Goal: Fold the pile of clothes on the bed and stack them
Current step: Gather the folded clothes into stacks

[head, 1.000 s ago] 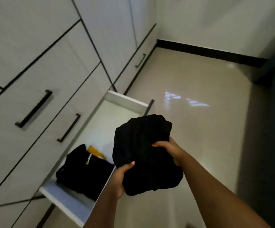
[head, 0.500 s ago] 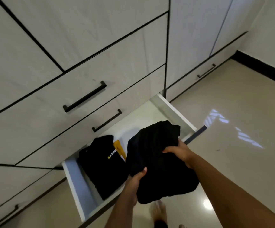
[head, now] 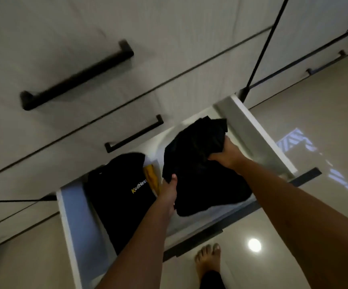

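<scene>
Pale cabinet fronts (head: 169,38) with black handles (head: 77,75) fill the background, and below them a white drawer (head: 64,215) stands pulled out. At its left end lies a folded black shirt (head: 116,205) with a yellow logo, and a yellow cloth (head: 152,180) sits just beside the shirt's right edge. The left hand (head: 169,195) grips the near left edge of a black bundle (head: 200,174), which is over the drawer's right half; I cannot tell whether it touches the bottom. The right hand (head: 227,155) grasps its far right corner. To set it down well, I judge both hands should lower it level, keep the folds flat, land it beside the shirt, then let go together.
</scene>
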A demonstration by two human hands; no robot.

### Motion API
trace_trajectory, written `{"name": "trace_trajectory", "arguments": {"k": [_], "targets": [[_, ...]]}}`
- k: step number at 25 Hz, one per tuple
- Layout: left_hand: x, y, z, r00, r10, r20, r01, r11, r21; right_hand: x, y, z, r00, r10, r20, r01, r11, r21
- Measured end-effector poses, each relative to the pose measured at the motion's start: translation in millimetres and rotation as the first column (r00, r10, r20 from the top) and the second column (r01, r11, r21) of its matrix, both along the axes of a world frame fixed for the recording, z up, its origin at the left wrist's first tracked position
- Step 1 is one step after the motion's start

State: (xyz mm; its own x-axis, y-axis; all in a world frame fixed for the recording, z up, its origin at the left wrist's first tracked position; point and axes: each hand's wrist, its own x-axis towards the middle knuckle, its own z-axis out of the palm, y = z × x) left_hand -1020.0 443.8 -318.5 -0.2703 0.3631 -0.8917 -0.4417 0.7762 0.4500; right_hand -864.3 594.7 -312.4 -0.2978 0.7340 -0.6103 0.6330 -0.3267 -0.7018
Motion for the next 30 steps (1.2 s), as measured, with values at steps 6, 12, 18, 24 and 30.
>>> {"name": "trace_trajectory", "arguments": {"k": [6, 12, 18, 24, 30], "targets": [[-9.7, 25.4, -93.9, 1.000, -0.010, -0.002, 0.010, 0.999, 0.032, -12.3, 27.8, -108.1, 0.984, 0.080, 0.156, -0.093, 0.992, 0.083], [5.8, -0.7, -106.4, 0.997, -0.013, -0.074, 0.008, 0.998, -0.064, 0.1, 24.1, -132.5, 0.933, 0.054, 0.357, -0.092, 0.991, 0.092], [25.5, -57.2, -73.0, 0.928, -0.234, -0.288, 0.194, 0.968, -0.162, -6.2, -42.9, -81.8, 0.919, 0.064, 0.389, -0.124, 0.984, 0.131], [49.7, -129.7, -40.0, 0.360, -0.653, -0.667, 0.685, 0.670, -0.286, 10.4, -158.2, -48.0, 0.785, 0.521, 0.336, -0.617, 0.707, 0.344], [47.6, -156.0, -46.2, -0.182, -0.712, -0.678, 0.760, 0.336, -0.556, 39.1, -161.2, -66.7, 0.299, 0.726, 0.619, -0.947, 0.146, 0.286]]}}
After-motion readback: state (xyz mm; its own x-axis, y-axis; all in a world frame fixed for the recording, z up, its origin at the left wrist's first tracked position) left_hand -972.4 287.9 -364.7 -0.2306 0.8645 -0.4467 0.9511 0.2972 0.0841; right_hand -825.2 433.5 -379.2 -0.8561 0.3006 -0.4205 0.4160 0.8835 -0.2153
